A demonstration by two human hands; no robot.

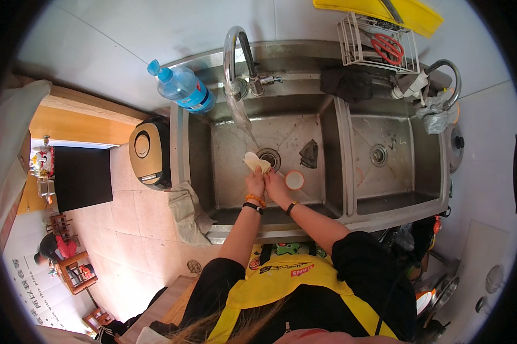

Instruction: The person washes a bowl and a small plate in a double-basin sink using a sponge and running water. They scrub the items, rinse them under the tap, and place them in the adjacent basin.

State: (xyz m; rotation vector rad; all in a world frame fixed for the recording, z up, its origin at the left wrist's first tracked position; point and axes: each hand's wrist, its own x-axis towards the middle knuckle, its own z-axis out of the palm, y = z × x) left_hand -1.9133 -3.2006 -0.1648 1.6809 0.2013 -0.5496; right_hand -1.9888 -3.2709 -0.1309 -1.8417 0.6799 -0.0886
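My left hand (pixel 255 182) and my right hand (pixel 277 187) meet over the left basin (pixel 237 189) of a stainless steel sink. Both have their fingers closed around a bunched pale cloth (pixel 263 165). Against the cloth shows a small white rounded piece (pixel 251 157); the fingers and cloth hide the rest, so its kind is unclear. Water (pixel 240 116) runs from the chrome faucet (pixel 237 38) towards the hands. The drain (pixel 270 155) lies just beyond them. Right of my right hand sits a white cup or small bowl (pixel 295 180) with an orange rim.
A dark rag (pixel 309 154) lies in the left basin. The right basin (pixel 387 185) holds scraps. A blue bottle (pixel 189 92), rice cooker (pixel 150 152) and draped cloth (pixel 187 210) flank the sink. Behind are a wire rack (pixel 348 41) and red-handled scissors (pixel 387 48). A person (pixel 56 247) sits far left.
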